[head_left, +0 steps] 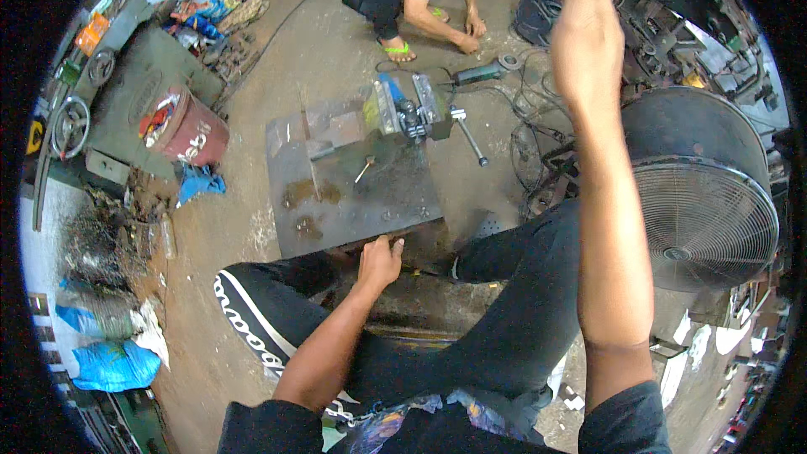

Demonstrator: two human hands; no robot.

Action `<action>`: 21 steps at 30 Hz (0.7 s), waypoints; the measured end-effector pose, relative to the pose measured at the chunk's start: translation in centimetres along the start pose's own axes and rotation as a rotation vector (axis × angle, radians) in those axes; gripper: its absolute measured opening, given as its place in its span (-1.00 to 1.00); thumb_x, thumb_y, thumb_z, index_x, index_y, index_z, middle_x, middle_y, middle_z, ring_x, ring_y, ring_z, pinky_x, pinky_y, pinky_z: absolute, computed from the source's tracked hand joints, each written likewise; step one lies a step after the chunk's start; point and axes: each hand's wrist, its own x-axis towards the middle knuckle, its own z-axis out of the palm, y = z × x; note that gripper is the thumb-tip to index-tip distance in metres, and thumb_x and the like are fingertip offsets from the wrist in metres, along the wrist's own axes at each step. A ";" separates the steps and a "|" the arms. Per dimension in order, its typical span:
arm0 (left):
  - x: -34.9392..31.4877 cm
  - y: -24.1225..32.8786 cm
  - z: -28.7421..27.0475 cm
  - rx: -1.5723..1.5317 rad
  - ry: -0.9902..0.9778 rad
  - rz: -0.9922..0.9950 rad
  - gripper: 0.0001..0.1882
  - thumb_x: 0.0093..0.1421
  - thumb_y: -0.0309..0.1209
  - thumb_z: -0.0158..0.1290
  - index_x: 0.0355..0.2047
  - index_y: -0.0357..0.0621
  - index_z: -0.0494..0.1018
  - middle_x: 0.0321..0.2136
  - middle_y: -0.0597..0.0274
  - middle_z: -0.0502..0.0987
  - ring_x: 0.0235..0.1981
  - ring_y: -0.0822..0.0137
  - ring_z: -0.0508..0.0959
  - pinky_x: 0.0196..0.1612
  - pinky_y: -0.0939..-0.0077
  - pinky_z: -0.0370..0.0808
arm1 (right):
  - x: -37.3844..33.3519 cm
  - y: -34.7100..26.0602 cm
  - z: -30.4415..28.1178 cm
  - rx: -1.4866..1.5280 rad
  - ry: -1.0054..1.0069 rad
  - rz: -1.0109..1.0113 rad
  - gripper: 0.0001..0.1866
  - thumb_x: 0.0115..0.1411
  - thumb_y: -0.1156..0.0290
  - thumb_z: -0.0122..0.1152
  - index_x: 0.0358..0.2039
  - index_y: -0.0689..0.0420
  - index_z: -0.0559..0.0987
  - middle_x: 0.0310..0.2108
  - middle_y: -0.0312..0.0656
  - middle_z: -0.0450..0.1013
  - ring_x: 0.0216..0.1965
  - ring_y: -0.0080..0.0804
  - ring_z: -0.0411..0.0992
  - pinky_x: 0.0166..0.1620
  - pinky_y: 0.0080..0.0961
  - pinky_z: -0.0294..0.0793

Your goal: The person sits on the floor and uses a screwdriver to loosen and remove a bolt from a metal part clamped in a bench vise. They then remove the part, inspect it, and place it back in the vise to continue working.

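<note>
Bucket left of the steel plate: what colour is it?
The bucket is dark red, maroon, with pale markings on its side; the head view shows it best.

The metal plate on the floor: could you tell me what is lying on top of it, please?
On the metal plate sit a vise at its far edge, a thin rod, a small tool and wet stains. Its near edge is hidden by the left hand.

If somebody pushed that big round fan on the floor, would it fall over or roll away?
Probably neither, easily. The fan has a wide round wire cage and a dark drum-like body, so it looks fairly heavy. Its base is hidden, so tipping is hard to judge. Cables lie beside it and might snag if it slid.
</note>
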 end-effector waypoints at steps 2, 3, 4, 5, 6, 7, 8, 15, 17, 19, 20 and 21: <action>0.9 -0.9 0.2 0.089 -0.277 -0.018 -0.48 0.25 -0.03 0.15 -0.12 -0.33 0.56 -0.22 -0.27 0.63 -0.09 -0.20 0.62 0.00 -0.01 0.54 | -0.4 1.8 1.5 -0.001 -0.113 0.284 -0.43 0.45 -0.04 -0.10 -0.07 0.32 0.50 -0.12 0.26 0.49 -0.18 0.27 0.47 -0.09 0.10 0.44; 1.0 -1.3 0.1 0.126 -0.414 0.027 -0.50 0.26 -0.05 0.15 -0.09 -0.30 0.57 -0.21 -0.26 0.64 -0.09 -0.20 0.62 0.01 -0.01 0.54 | -4.1 1.6 3.9 -0.239 -0.148 0.320 -0.41 0.45 -0.06 -0.12 0.02 0.31 0.47 -0.05 0.28 0.46 -0.09 0.27 0.46 -0.05 0.11 0.45; 1.1 -1.5 0.0 0.189 -0.568 0.063 -0.52 0.26 -0.07 0.14 -0.06 -0.26 0.57 -0.21 -0.24 0.64 -0.08 -0.20 0.62 0.02 -0.01 0.54 | -8.5 1.6 6.4 -0.455 -0.202 0.342 -0.37 0.45 -0.08 -0.14 0.10 0.30 0.44 0.02 0.30 0.42 0.00 0.27 0.44 0.00 0.12 0.46; 1.0 -1.6 -0.1 0.164 -0.560 0.078 -0.56 0.28 -0.09 0.12 -0.10 -0.24 0.60 -0.18 -0.21 0.64 -0.05 -0.19 0.61 0.05 0.00 0.53 | -14.6 1.0 7.5 -0.642 -0.498 0.490 -0.29 0.44 -0.14 -0.16 0.24 0.29 0.33 0.14 0.35 0.33 0.16 0.28 0.35 0.10 0.21 0.40; 0.5 -1.3 -0.2 0.125 -0.472 0.066 -0.56 0.28 -0.08 0.11 -0.13 -0.24 0.61 -0.18 -0.19 0.64 -0.05 -0.19 0.61 0.05 0.00 0.53 | -20.0 1.6 7.8 -0.436 -0.769 1.003 -0.24 0.42 -0.18 -0.16 0.29 0.29 0.27 0.20 0.36 0.27 0.21 0.30 0.32 0.19 0.28 0.30; 0.4 -1.0 -0.6 0.103 -0.376 0.054 -0.57 0.28 -0.08 0.11 -0.16 -0.24 0.62 -0.18 -0.17 0.65 -0.05 -0.18 0.61 0.05 0.00 0.53 | -25.7 1.6 8.3 -0.588 -0.823 0.956 -0.23 0.43 -0.20 -0.20 0.32 0.26 0.24 0.28 0.33 0.21 0.24 0.29 0.29 0.21 0.33 0.24; 0.3 -0.6 -1.5 0.070 -0.234 0.033 -0.57 0.28 -0.07 0.10 -0.19 -0.24 0.63 -0.17 -0.16 0.65 -0.05 -0.18 0.61 0.06 0.00 0.53 | -30.3 2.1 8.4 -0.555 -0.832 0.964 -0.23 0.44 -0.22 -0.26 0.33 0.22 0.20 0.35 0.30 0.11 0.28 0.28 0.24 0.21 0.32 0.24; 1.8 3.8 -15.4 -0.275 -0.433 0.388 -0.56 0.31 -0.08 0.07 -0.27 -0.29 0.61 -0.36 -0.14 0.66 -0.31 0.01 0.69 -0.18 0.16 0.60 | -30.7 7.3 8.4 0.536 -0.274 1.853 -0.15 0.34 -0.46 -0.37 -0.19 0.18 0.48 -0.54 -0.19 0.40 -0.50 -0.24 0.46 -0.45 -0.23 0.43; 3.7 3.5 -16.4 -0.327 -0.576 0.167 -0.62 0.31 -0.16 0.02 -0.25 -0.26 0.62 -0.40 -0.03 0.68 -0.42 0.16 0.70 -0.29 0.24 0.61 | -27.0 8.0 8.5 0.661 -0.411 1.917 -0.16 0.31 -0.48 -0.30 -0.08 0.15 0.48 -0.38 -0.17 0.38 -0.42 -0.29 0.37 -0.39 -0.32 0.39; 3.9 1.9 -11.6 -0.210 -1.054 0.172 -0.67 0.25 -0.30 -0.04 -0.19 -0.21 0.64 -0.37 0.05 0.70 -0.43 0.24 0.71 -0.30 0.26 0.62 | -25.6 7.9 9.9 0.633 -0.590 1.942 -0.25 0.34 -0.40 -0.23 -0.06 0.11 0.47 -0.34 -0.15 0.38 -0.40 -0.30 0.35 -0.37 -0.35 0.36; 3.4 0.8 -7.0 0.073 -1.091 0.318 -0.64 0.20 -0.37 -0.06 -0.11 -0.21 0.63 -0.32 0.00 0.70 -0.39 0.17 0.72 -0.26 0.21 0.63 | -25.3 8.1 11.3 0.606 -0.515 1.932 -0.27 0.34 -0.37 -0.21 -0.05 0.11 0.47 -0.31 -0.14 0.38 -0.39 -0.29 0.35 -0.35 -0.32 0.38; 3.2 -0.5 -1.9 0.237 -1.281 0.242 -0.59 0.17 -0.37 -0.06 -0.04 -0.23 0.61 -0.23 -0.05 0.69 -0.33 0.10 0.72 -0.20 0.14 0.63 | -25.4 8.3 12.5 0.586 -0.431 1.939 -0.29 0.34 -0.35 -0.19 -0.04 0.10 0.47 -0.29 -0.13 0.38 -0.37 -0.29 0.34 -0.33 -0.29 0.40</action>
